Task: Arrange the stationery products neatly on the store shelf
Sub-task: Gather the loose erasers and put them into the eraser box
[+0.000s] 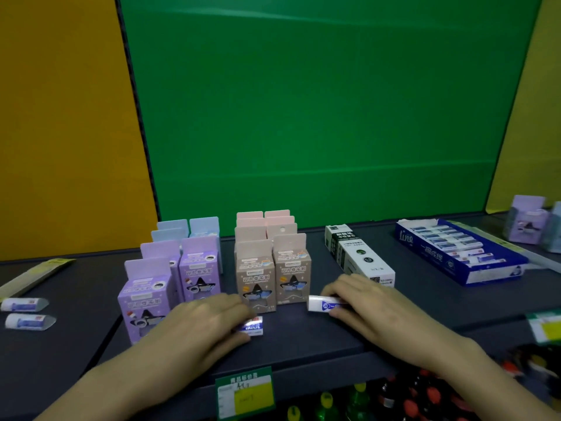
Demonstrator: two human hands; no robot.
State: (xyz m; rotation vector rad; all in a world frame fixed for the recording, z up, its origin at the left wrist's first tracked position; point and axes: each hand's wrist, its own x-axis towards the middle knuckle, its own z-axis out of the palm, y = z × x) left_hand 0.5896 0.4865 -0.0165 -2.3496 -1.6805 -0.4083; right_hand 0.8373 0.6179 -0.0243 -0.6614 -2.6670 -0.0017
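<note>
My left hand (202, 322) rests on the dark shelf (303, 338) and pinches a small white-and-blue eraser (254, 327) lying flat near the front edge. My right hand (368, 302) grips a second white eraser (321, 302) just above the shelf, in front of the pink boxes. Behind my hands stand rows of purple sharpener boxes (194, 273) and pink sharpener boxes (274, 262), with blue ones (185, 229) at the back.
A white-and-black refill box (358, 253) lies right of the pink rows. A blue open tray of erasers (458, 252) sits at the right. Two wrapped erasers (25, 312) lie at the far left. A green price tag (244, 393) hangs on the shelf's front edge.
</note>
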